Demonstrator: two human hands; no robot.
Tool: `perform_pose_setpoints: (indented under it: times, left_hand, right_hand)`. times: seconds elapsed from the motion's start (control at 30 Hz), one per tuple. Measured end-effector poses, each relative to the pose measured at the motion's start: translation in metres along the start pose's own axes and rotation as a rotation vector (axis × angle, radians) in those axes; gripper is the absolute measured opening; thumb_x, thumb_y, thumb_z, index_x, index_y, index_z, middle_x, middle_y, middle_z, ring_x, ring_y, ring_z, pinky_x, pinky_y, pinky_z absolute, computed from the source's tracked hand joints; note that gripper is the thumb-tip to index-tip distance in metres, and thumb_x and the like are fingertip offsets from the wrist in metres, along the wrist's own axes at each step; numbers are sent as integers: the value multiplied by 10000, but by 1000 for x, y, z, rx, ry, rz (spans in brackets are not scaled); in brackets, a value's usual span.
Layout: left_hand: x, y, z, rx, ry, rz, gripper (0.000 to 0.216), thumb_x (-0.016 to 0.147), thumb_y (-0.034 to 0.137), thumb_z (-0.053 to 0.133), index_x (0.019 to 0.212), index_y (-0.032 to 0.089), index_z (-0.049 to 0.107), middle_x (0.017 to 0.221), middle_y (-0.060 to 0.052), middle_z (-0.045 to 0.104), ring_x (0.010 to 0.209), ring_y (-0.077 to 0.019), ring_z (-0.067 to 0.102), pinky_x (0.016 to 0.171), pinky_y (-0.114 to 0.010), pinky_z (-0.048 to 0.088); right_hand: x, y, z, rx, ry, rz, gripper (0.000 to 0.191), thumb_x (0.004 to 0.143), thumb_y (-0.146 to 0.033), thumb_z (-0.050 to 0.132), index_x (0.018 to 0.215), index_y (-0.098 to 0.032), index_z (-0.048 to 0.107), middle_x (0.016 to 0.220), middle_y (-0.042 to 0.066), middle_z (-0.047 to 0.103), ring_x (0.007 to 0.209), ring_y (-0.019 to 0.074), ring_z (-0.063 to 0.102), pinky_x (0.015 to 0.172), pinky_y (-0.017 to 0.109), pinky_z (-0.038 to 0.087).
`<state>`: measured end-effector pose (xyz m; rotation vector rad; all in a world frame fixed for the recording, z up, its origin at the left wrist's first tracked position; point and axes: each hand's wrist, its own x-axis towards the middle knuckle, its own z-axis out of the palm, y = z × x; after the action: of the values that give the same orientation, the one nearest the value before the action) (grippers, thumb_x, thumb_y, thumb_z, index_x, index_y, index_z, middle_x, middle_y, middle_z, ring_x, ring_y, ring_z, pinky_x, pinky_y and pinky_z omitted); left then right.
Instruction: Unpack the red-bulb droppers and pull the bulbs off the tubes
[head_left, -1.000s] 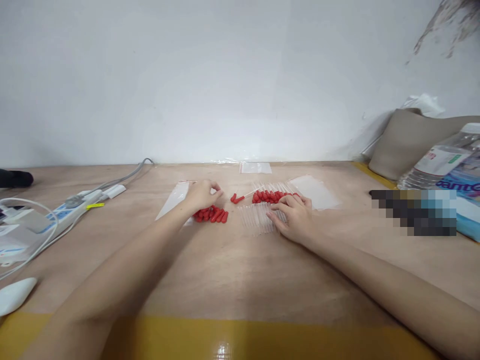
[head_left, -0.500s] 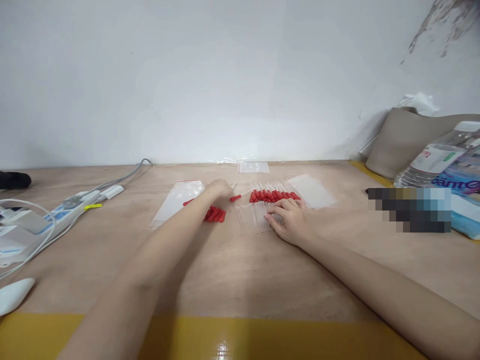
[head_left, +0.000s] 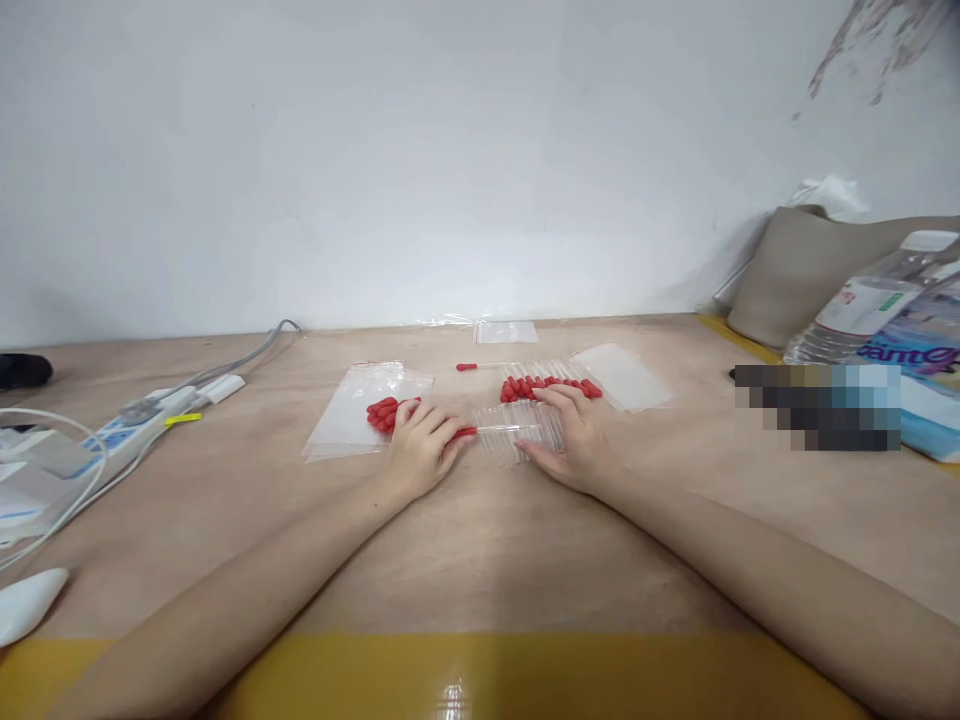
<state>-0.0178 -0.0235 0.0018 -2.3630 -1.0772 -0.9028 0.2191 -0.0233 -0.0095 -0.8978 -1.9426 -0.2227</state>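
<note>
My left hand is closed on the red rubber bulb of a dropper. The dropper's clear tube points right, across a row of loose glass tubes. Over the right end of that row rests my right hand, its thumb and fingers apart. Red rubber bulbs lie in a heap just left of my left hand, partly hidden by it. Behind the loose tubes, finished-looking droppers with red bulbs lie side by side. One more dropper lies crosswise at the back.
Clear plastic bags lie at left, right and by the wall. A power strip with cables and a white mouse are at left. A water bottle and blue-white pack stand right.
My left hand has come back from the rear to the front, leaving one dropper lying crosswise behind, and now grips a bulb with a tube. My right hand's fingers have spread.
</note>
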Motion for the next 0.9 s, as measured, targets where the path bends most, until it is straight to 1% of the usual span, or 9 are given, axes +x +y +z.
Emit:
perform_pose_setpoints:
  times: [0.07,0.17,0.23,0.33,0.47,0.63,0.8,0.9]
  left_hand:
    - [3,0,2,-13,-1,13,119,840,305,533,875,230,618,808,-5,649,781,-160,526,831,-367,309]
    - [6,2,3,-27,-6,33,115,839,306,533,870,230,614,810,-4,644,796,-164,528,844,-376,308]
    - [6,5,3,-40,-9,54,118,842,301,524,873,223,608,829,-8,644,814,-166,530,861,-378,310]
    - [7,9,3,-65,-26,76,119,847,277,506,886,206,594,863,-13,644,844,-161,533,911,-381,302]
    - [9,13,3,-87,-55,96,149,854,299,493,921,203,586,866,-12,654,871,-166,543,968,-406,263]
    - [11,15,0,-58,-119,142,185,873,312,457,869,217,616,759,-2,656,790,-160,551,957,-430,256]
    - [9,14,-4,-39,-166,182,202,868,307,447,850,216,627,747,-16,654,807,-175,541,955,-453,248]
    - [9,15,-7,-36,-185,193,207,869,299,440,835,211,624,709,-14,640,781,-174,532,954,-458,244]
  right_hand:
    - [0,-1,1,-36,-23,-36,442,772,-419,564,1144,-185,515,1053,104,573,987,224,511,867,396,371]
    - [2,-4,2,-105,-115,-116,297,803,-407,544,1018,-211,605,917,54,641,878,192,534,880,411,303]
    - [5,-7,3,-140,-146,-146,250,823,-379,532,990,-219,626,844,31,656,844,176,529,893,414,262]
    - [6,-10,6,-160,-170,-177,204,850,-338,504,949,-229,646,724,6,645,781,149,515,893,400,239]
    - [5,-9,9,-146,-199,-184,211,867,-325,470,885,-234,660,674,2,620,759,143,497,882,389,234]
    - [4,-9,8,-108,-263,-189,247,878,-328,437,832,-241,662,623,-7,589,714,134,470,879,382,235]
    - [3,-8,2,-71,-261,-230,238,873,-324,444,808,-244,658,582,-20,565,703,128,458,894,392,216]
    - [2,-8,-1,-86,-258,-255,238,874,-327,441,814,-244,655,569,-22,551,685,128,445,888,393,228]
